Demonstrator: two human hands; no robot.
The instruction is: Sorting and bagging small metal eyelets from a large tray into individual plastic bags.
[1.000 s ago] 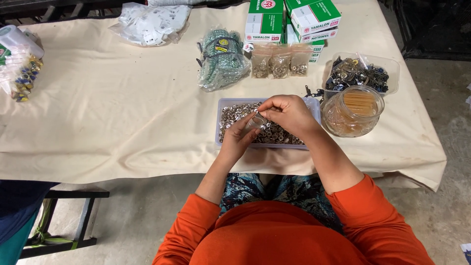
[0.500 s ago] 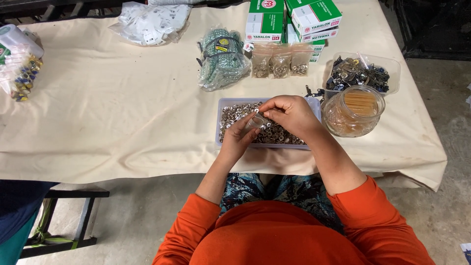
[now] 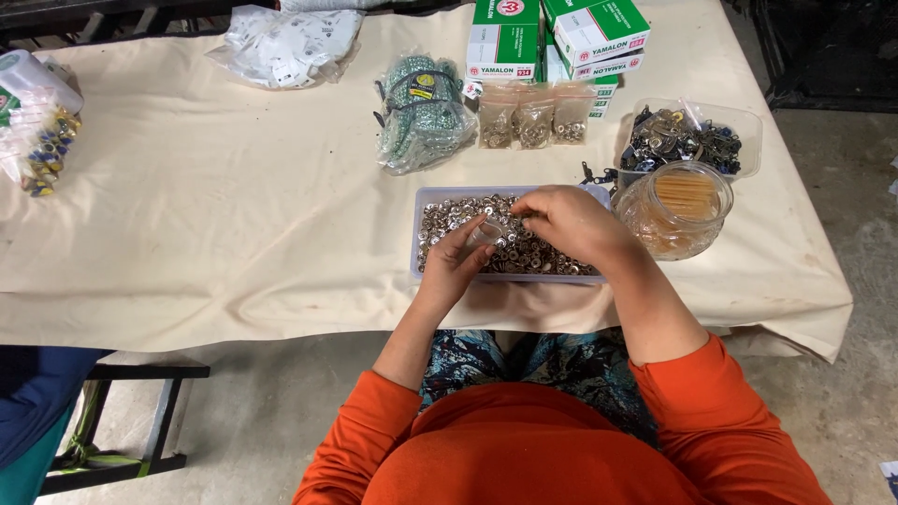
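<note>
Little has changed since a moment ago: both hands stay over the tray (image 3: pixel 418 234) of metal rings. The left hand (image 3: pixel 460 260) pinches a small clear bag (image 3: pixel 485 232); the right hand (image 3: pixel 568 220), fingers together, feeds rings into it.

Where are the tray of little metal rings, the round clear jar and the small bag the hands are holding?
tray of metal rings (image 3: pixel 423 234), head view, left wall
round clear jar (image 3: pixel 655 232), head view, lower side
small clear bag (image 3: pixel 488 232), head view, middle, between both hands
</note>
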